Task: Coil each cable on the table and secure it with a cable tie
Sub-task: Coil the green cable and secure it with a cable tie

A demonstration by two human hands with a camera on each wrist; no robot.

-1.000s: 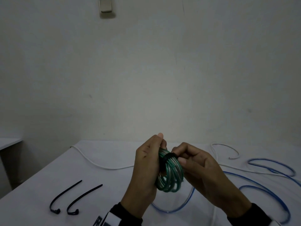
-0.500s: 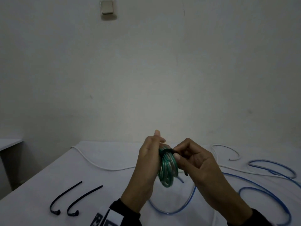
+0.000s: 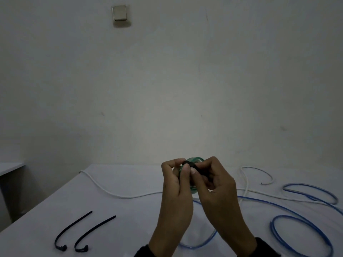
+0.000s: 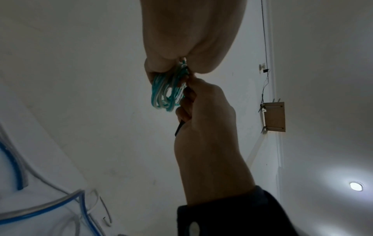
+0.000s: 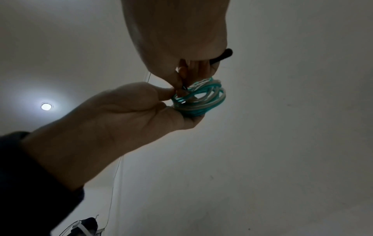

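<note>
A small green-and-clear cable coil point(image 3: 194, 160) point(image 4: 166, 92) point(image 5: 199, 99) is held up in the air above the table between both hands. My left hand point(image 3: 178, 175) grips the coil from the left, thumb and fingers curled round its strands. My right hand point(image 3: 207, 175) pinches a black cable tie point(image 3: 195, 166) wrapped over the coil's top; the tie's tail point(image 4: 178, 129) runs through the curled fingers and its end point(image 5: 223, 55) sticks out past the palm. Most of the coil is hidden behind the hands in the head view.
Two loose black cable ties point(image 3: 74, 230) point(image 3: 94, 232) lie on the white table point(image 3: 130, 219) at the front left. A white cable point(image 3: 118, 194) and a blue cable point(image 3: 297, 216) sprawl uncoiled across the table behind and to the right of the hands.
Both hands have risen and turned the coil, so it now shows edge-on at the top. The right hand has drawn the tie's tail down into its fingers.
</note>
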